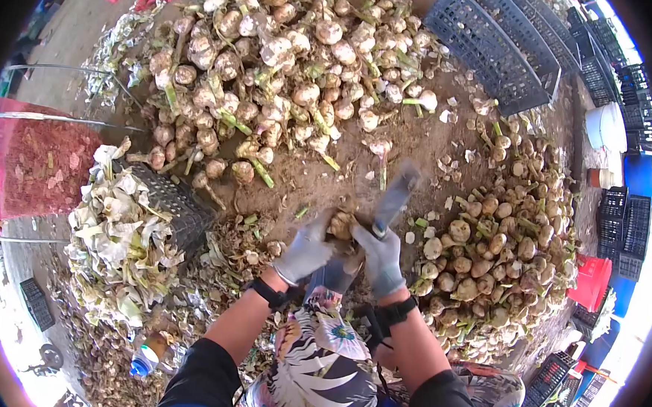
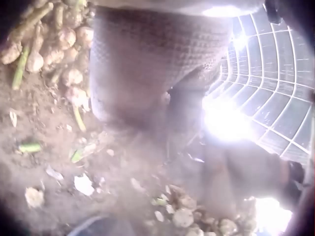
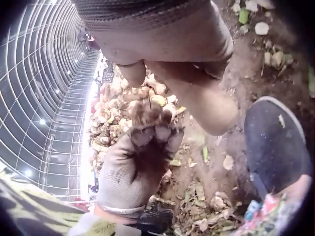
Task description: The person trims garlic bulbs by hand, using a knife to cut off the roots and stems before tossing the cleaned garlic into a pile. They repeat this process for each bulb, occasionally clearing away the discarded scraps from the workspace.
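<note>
Both hands wear pale grey gloves and work close together in front of the knees. My left hand grips a brown, dirt-streaked garlic bulb, whose root side shows blurred above the fingertips in the right wrist view. My right hand grips a knife with a broad grey blade, blurred, pointing up and away from the body. In the right wrist view the right glove hangs over the bulb and the left glove curls under it. The left glove fills the top of the left wrist view.
A large heap of untrimmed garlic lies ahead, with a pile of trimmed bulbs at right. Left stands a black crate beside dry leaves and husks. Further crates, a red bucket and a shoe surround the work.
</note>
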The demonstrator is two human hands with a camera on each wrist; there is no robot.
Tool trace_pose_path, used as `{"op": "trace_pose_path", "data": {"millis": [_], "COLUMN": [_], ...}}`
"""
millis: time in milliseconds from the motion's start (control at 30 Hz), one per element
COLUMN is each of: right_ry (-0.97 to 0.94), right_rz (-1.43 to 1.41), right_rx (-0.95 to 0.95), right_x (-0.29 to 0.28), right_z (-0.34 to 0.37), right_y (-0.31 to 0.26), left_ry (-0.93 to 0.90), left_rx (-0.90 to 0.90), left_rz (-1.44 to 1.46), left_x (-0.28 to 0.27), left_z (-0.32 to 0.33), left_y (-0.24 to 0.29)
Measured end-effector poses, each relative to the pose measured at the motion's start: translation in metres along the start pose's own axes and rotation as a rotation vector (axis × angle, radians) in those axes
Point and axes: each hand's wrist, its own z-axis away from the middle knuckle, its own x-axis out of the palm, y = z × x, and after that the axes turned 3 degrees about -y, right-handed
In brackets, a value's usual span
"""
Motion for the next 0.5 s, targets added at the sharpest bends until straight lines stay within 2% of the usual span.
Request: {"op": "trace_pose_path", "data": {"millis": [33,67,100,133,167,233,267,300,367,500], "right_ry": [-0.045,-0.038,-0.071,-0.108,-0.105,-0.098,-0.159,-0.155,-0.191,-0.213], "right_rz": [0.051,0.049,0.18,0.312,0.309,1.147,1.393,1.391,1.579,1.611], "right_rx": [-0.015,-0.003,-0.072,-0.142,-0.133,-0.559,-0.468,-0.457,-0.519,-0.456], "right_x": [0.001,0.001,0.0,-0.002,-0.005,-0.013,-0.008,-0.008,-0.009,-0.007], "right_z": [-0.002,-0.003,-0.002,0.0,0.002,0.005,0.01,0.011,0.011,0.01], "right_y": [0.0,-0.003,-0.005,-0.006,-0.006,-0.007,-0.018,-0.018,-0.015,-0.022], "left_ry": [-0.005,-0.014,-0.018,-0.047,-0.048,-0.128,-0.201,-0.207,-0.067,-0.121], "left_rx": [-0.012,-0.029,-0.051,-0.001,-0.01,0.153,0.031,0.021,0.084,0.051], "left_rz": [0.006,0.192,0.379,0.361,0.362,0.272,0.527,0.528,0.252,0.093], "left_x": [-0.002,-0.009,-0.015,-0.02,-0.023,-0.027,-0.027,-0.023,-0.019,-0.02], "left_z": [-0.001,-0.003,-0.004,-0.002,-0.001,-0.004,-0.011,-0.004,0.009,0.007], "left_y": [-0.003,-0.007,-0.01,-0.009,-0.013,-0.023,-0.073,-0.068,-0.042,-0.039]}}
